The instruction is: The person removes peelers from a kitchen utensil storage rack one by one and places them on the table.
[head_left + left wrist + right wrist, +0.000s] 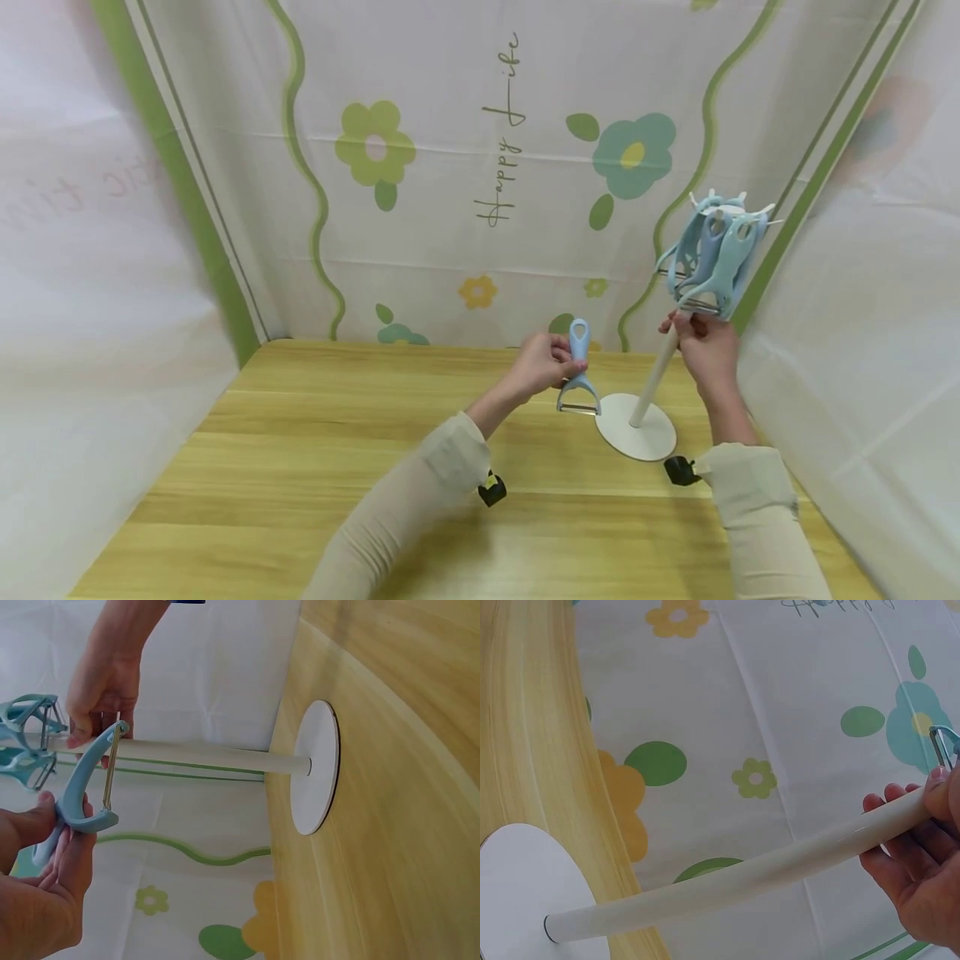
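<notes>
My left hand [546,364] pinches a light blue peeler [579,340] by its handle, hole end up and blade down, left of a white stand. In the left wrist view the peeler's curved head [79,791] and metal blade show in front of the stand. With fingers and thumb my right hand [705,346] holds the stand's pole [727,889] near its top, just below several blue and teal peelers [723,262] hanging from hooks. The stand's round white base [637,442] sits on the table, and the pole rises from it.
The wooden table [322,467] reaches back to a white curtain [450,225] with printed flowers. More white cloth [892,333] closes off the right side, close to the stand. Black wrist cameras [681,471] hang beneath both sleeves.
</notes>
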A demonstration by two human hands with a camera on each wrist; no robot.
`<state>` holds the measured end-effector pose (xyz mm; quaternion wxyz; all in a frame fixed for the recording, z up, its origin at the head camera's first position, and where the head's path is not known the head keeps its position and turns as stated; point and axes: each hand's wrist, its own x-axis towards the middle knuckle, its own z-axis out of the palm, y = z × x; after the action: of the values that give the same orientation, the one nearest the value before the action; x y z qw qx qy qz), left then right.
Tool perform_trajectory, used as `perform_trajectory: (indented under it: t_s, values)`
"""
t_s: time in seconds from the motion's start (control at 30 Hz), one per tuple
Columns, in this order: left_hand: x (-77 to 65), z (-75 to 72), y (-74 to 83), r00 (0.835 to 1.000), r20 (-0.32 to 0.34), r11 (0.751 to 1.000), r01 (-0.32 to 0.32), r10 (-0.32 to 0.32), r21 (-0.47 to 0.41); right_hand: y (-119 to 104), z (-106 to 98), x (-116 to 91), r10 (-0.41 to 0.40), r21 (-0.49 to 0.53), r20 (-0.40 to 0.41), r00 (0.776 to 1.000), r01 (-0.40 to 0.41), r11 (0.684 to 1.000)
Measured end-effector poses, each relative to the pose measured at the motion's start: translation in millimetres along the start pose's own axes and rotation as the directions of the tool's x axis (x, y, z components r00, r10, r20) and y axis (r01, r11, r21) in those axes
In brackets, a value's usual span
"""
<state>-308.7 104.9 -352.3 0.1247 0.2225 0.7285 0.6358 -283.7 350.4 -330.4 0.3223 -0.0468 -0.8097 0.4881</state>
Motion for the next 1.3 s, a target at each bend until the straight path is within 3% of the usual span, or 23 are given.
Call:
perform_trajectory:
  t_s: [0.5, 0.97, 1.3]
  values:
    - [-6.9, 9.0, -30.3, 0.998, 0.007, 0.998, 0.055, -0.055, 0.012, 1, -2, 2, -0.004, -0.007, 0.005, 1.0, 0.004, 1.0]
    - [-11.2, 13.4, -59.8, 0.992, -0.026, 0.99, 0.122, -0.12, 0.074, 4, -1, 3, 0.005, -0.011, -0.005, 1.0, -0.005, 1.0]
    - [-12.9, 20.7, -77.7, 0.977, -0.076, 0.972, 0.208, -0.201, 0.104, 3, 1, 2, 0.017, -0.002, -0.006, 1.0, -0.017, 1.0]
